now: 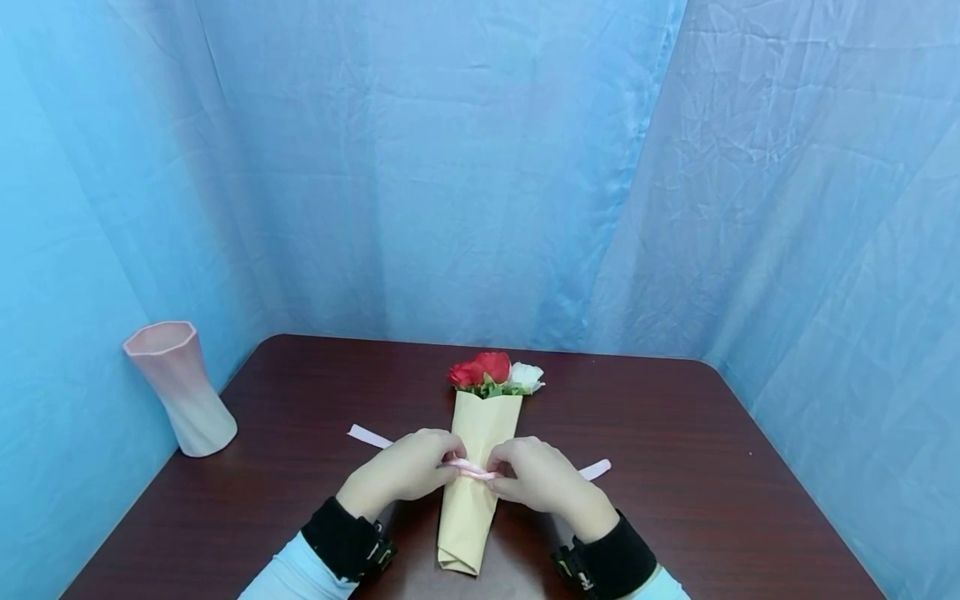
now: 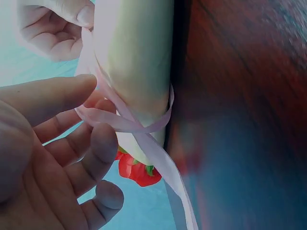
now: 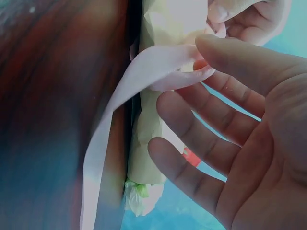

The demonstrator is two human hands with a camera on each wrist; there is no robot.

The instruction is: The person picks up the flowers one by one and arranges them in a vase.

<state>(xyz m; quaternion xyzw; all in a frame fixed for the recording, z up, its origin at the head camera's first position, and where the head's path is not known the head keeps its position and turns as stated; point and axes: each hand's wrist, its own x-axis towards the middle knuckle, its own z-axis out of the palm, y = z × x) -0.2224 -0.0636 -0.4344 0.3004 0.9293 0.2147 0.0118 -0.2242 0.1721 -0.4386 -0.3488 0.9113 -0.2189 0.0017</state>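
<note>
Blue cloth [image 1: 480, 192] hangs beyond the far edge of the tabletop [image 1: 675, 433]. With left hand [image 1: 408, 465] and right hand [image 1: 536, 473] each pinching the pink ribbon [image 1: 474, 472], I should draw it evenly outward (gently, lest the wrapping [image 1: 465, 529] crease). Between them lies the bouquet [image 1: 486, 425], blooms [image 1: 491, 367] toward that far edge.

This looks like a curtained-off filming corner: pale blue cloth [image 1: 480, 167], creased in places, hangs behind and along both sides of a dark wood-grain surface [image 1: 675, 442] with rounded far corners. Black straps [image 1: 618, 554] carrying small devices, worn by the person, fit that too. Whether a home, lab or office lies beyond the cloth cannot be told.
</note>
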